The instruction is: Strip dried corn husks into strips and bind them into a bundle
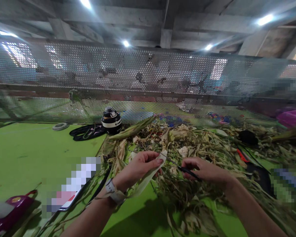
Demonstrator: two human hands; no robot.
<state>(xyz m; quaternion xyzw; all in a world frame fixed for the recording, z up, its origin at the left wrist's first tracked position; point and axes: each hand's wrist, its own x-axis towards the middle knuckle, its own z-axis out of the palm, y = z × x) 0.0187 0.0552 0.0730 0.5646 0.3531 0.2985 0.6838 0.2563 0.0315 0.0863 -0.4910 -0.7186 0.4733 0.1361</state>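
Observation:
In the middle of the view, my left hand [138, 168] pinches a pale strip of corn husk [145, 181] between thumb and fingers. The strip's upper end sticks out past the fingertips, and its tail hangs down beside my wrist. My right hand [206, 170] is closed around the black handles of scissors [190, 173]. Their thin blades point left and reach the husk's upper end; whether they are parted I cannot tell. Behind and below both hands spreads a heap of dried husk pieces [199, 140].
A black round container with a white band [112, 124] stands at the back, beside a black pouch [87, 131]. A roll of tape [60, 126] lies farther left. A purple object [16, 209] sits at the near left. Perforated metal panels [148, 74] close off the table's far side.

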